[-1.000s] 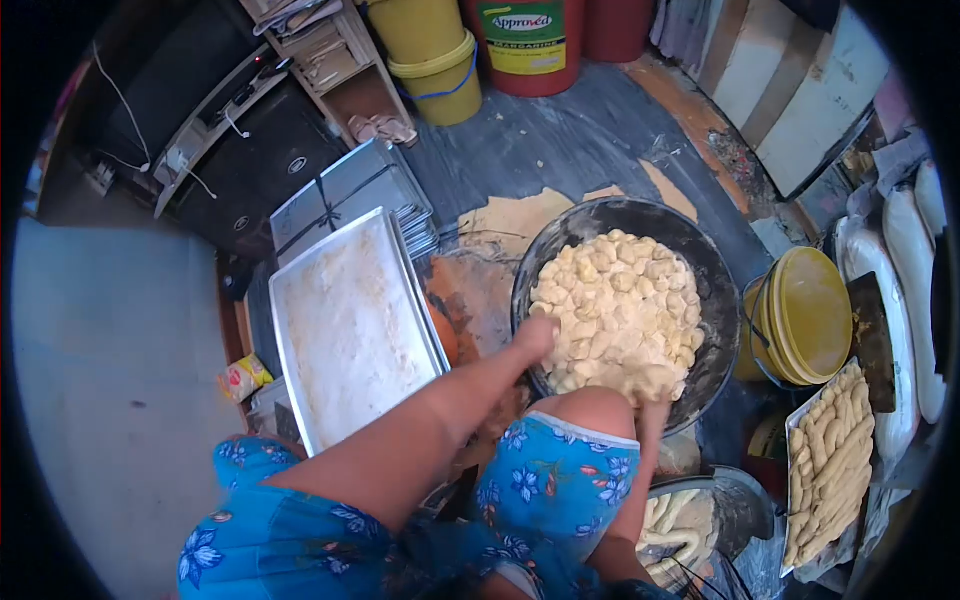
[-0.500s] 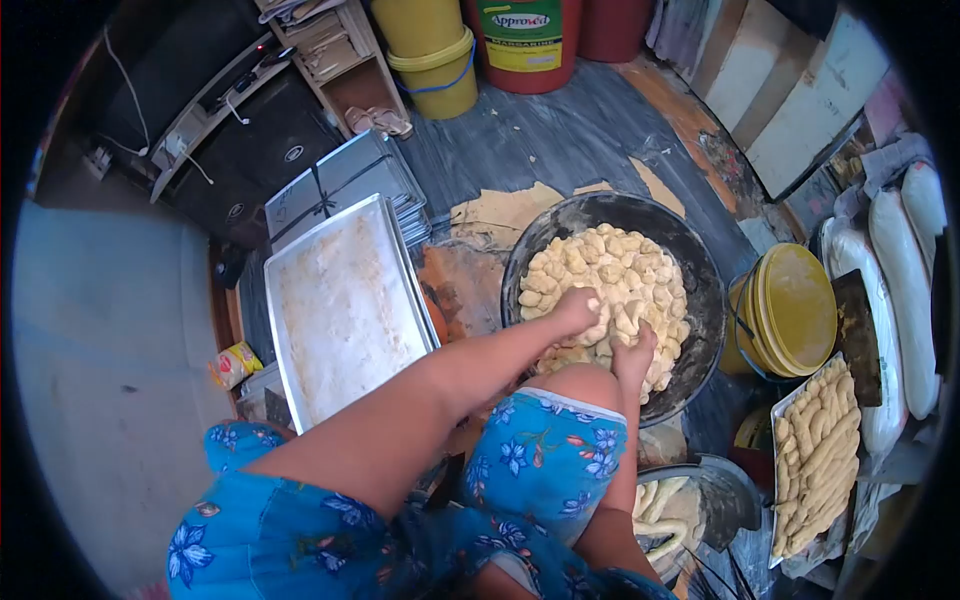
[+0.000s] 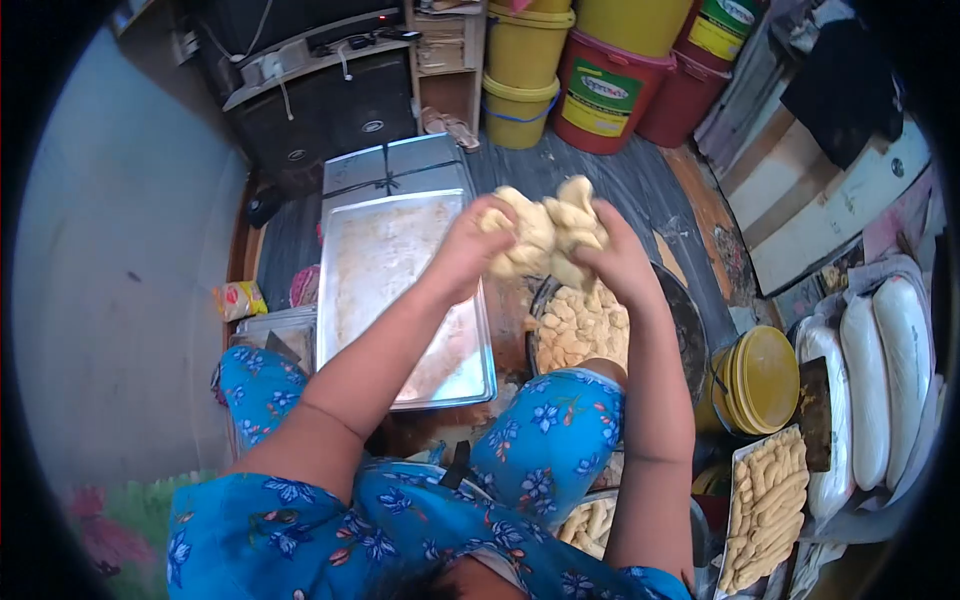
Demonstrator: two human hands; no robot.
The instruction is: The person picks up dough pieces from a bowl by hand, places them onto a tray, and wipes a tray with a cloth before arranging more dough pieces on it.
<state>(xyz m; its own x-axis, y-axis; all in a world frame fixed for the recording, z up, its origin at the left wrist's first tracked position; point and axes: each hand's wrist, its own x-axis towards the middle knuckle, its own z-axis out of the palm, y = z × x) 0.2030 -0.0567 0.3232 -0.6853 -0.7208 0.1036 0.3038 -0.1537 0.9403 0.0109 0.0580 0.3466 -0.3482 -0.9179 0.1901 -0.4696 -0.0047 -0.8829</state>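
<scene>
Head view: At the upper centre of the frame, your left hand [image 3: 470, 250] is clasped round the left dough clump [image 3: 525, 240] and your right hand [image 3: 622, 262] round the right dough clump [image 3: 575, 215].
Dough: The two clumps meet between your hands; whether they join as one piece, you cannot tell from this angle. Your right one stands taller than wide, its long axis roughly up the frame.
Metal tray: Left of centre, the metal tray [image 3: 385, 290] lies lengthwise up and down the frame. Your left hand is nearer, overlapping its upper right edge in view.
Basin: Below and right of the clumps, the dark basin [image 3: 688, 335] holds more dough pieces [image 3: 580, 330]. Your right hand is nearer, its forearm crossing before the basin.
Lower right: Dough strips [image 3: 768, 510] fill another tray, well apart from your hands.
</scene>
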